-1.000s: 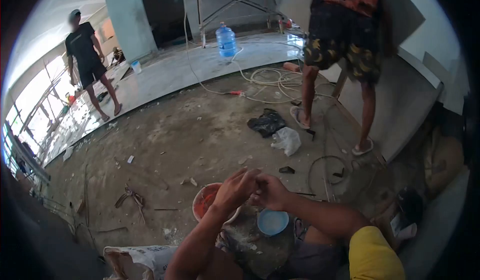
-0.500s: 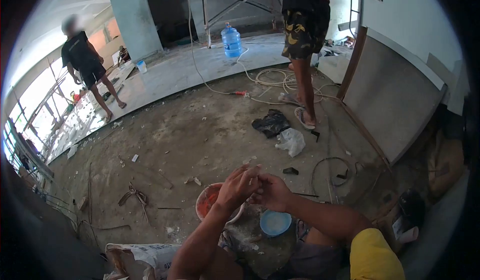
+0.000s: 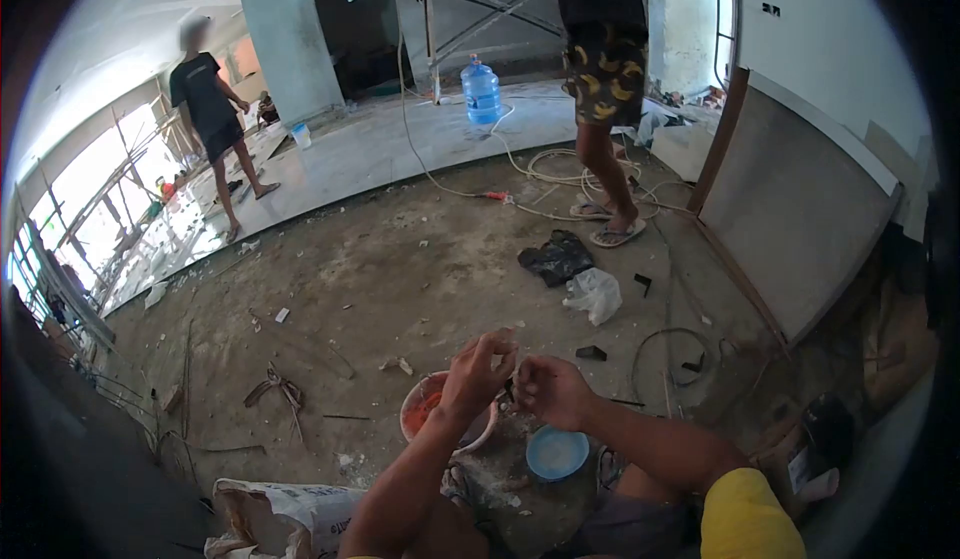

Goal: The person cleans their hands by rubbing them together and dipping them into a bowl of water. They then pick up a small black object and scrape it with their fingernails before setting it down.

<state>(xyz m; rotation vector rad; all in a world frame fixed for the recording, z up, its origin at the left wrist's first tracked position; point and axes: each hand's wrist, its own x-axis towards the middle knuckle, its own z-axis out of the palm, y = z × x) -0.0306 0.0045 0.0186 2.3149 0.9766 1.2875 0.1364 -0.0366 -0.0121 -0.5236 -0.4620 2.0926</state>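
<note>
Both hands are raised close together over the floor in front of me. My left hand point(image 3: 478, 374) has its fingers bent toward the thumb as in a pinch; anything within them is too small to make out. Beside it, my right hand point(image 3: 553, 392) is curled, fingertips turned toward the left hand, and what it holds, if anything, is hidden. Below the left hand stands a pink-rimmed bucket point(image 3: 411, 433) with orange-red inside, partly covered by my forearm. Under the right hand sits a light blue bowl point(image 3: 557, 455) with whitish contents.
A torn white sack point(image 3: 325, 507) lies at lower left. Ahead are a black plastic bag point(image 3: 557, 257), a clear bag point(image 3: 596, 294) and a coiled hose point(image 3: 560, 167). One person point(image 3: 605, 69) stands near the hose, another point(image 3: 210, 109) at far left. A large panel point(image 3: 795, 209) leans at right.
My hands have drawn slightly apart. The person by the hose has shifted their legs and turned. The whole view has shifted a little.
</note>
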